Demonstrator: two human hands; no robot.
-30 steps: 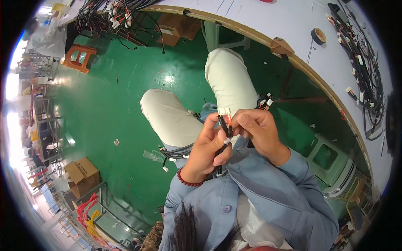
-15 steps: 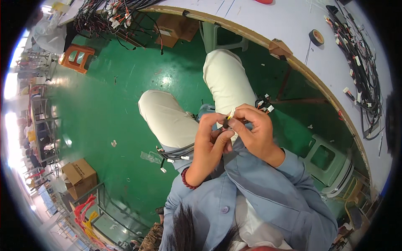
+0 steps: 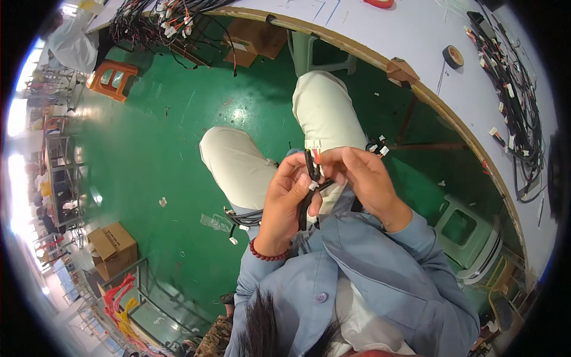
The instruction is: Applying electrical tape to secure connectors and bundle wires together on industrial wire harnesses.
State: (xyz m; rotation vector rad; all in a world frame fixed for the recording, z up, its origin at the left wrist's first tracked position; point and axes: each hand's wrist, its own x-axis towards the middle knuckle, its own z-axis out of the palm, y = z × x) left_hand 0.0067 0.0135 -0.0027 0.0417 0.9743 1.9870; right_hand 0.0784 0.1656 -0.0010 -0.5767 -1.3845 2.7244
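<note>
Above my lap I hold a black wire harness (image 3: pixel 305 205). A wide white connector (image 3: pixel 313 144) with red and yellow wires stands at its upper end, and a small white connector (image 3: pixel 313 185) sits midway. My left hand (image 3: pixel 282 199), with a dark red bead bracelet at the wrist, is closed round the harness, thumb against the small connector. My right hand (image 3: pixel 372 184) has its fingers curled in at a short black branch and the upper wires; its thumb is raised, and the exact grip is partly hidden. More black cables (image 3: pixel 247 217) with white connectors lie across my left thigh.
A white table (image 3: pixel 410 35) curves round the far and right sides, bearing a tape roll (image 3: pixel 453 57), a cable bundle (image 3: pixel 511 95) and a harness pile (image 3: pixel 160 18). Stools stand at the right (image 3: pixel 467 229) and far left (image 3: pixel 113 80). A cardboard box (image 3: pixel 113 250) sits left.
The wide white connector and the harness's black length have come into sight between my hands. My right hand has turned, its thumb lifting from the earlier pinch; the left has shifted slightly left.
</note>
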